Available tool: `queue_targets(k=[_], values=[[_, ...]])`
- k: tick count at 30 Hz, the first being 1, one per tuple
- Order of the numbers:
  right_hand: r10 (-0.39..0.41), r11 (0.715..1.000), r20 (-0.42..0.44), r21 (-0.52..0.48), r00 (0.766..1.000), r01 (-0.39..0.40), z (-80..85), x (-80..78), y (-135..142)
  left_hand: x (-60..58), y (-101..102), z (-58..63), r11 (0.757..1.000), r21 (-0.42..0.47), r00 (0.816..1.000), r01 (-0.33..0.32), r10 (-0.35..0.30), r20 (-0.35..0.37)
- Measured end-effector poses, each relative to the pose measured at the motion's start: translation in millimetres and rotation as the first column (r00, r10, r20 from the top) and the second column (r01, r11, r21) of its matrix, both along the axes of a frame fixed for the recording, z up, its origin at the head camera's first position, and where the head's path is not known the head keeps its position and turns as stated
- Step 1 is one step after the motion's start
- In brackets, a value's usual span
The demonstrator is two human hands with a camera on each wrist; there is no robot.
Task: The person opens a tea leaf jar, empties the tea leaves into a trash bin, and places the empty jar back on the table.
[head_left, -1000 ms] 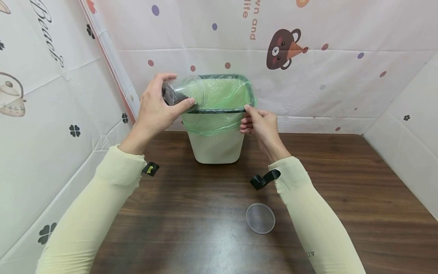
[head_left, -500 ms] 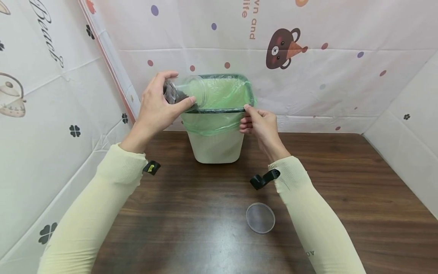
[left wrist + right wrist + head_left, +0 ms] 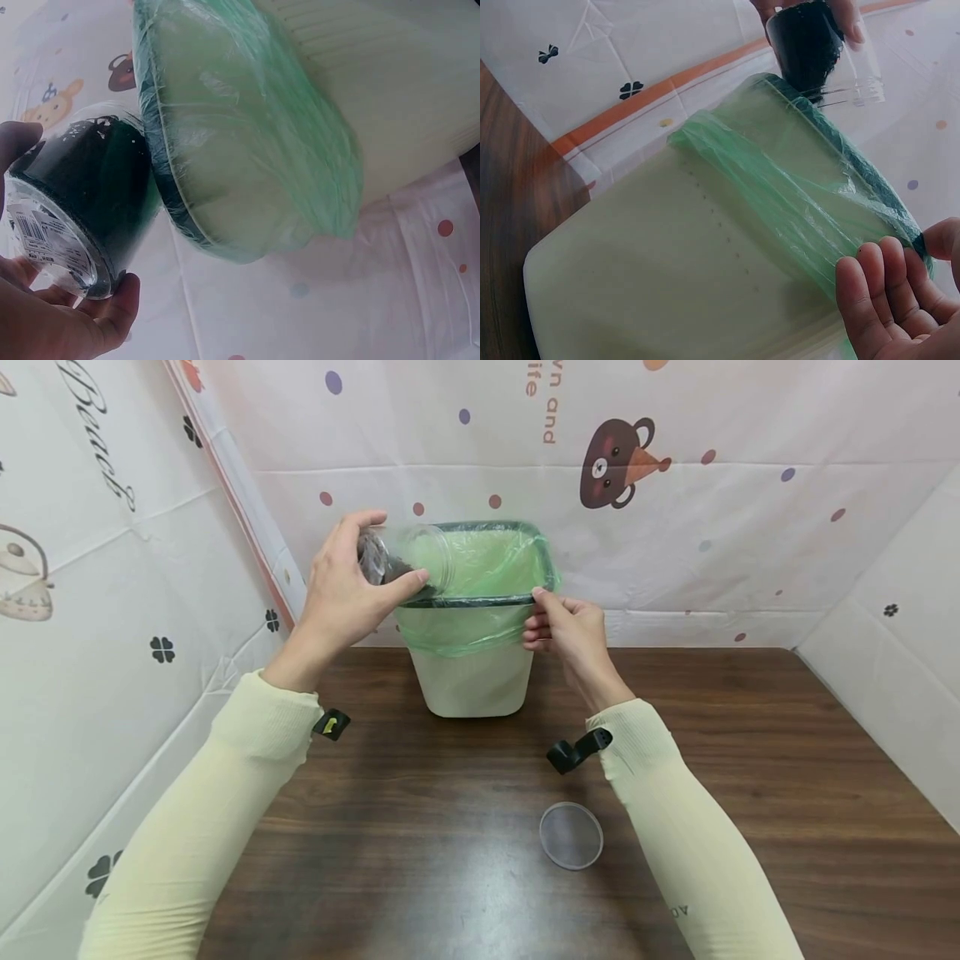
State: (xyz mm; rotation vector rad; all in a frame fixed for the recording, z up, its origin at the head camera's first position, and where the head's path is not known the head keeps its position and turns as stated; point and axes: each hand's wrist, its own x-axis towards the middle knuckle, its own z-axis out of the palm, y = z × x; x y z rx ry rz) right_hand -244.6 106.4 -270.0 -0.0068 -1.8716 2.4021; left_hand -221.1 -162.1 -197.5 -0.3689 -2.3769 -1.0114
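Observation:
My left hand grips a clear plastic jar laid on its side, its mouth over the left end of a pale trash bin. Dark, loose-looking contents fill part of the jar; what they are I cannot tell. A barcode label shows on the jar's base in the left wrist view. A thin green garbage bag lines the bin and folds down over its dark rim. At the rim's near right corner, my right hand pinches bag and rim between thumb and curled fingers.
A round clear lid lies flat on the dark wooden table, nearer to me than the bin. Behind the bin stands a wall covered with a printed sheet; another such wall rises close by my left arm.
The camera view has shifted very slightly. Both hands keep their hold, the jar stays tilted on its side at the bin, and the lid has not moved.

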Motion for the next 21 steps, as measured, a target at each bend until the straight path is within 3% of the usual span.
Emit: queue_targets(k=[21], values=[[0.004,1.0,-0.006,0.01,1.0,-0.004,1.1,1.7,-0.4,-3.0,-0.2,3.5,0.999,-0.035,1.0,-0.009,0.009,0.004]])
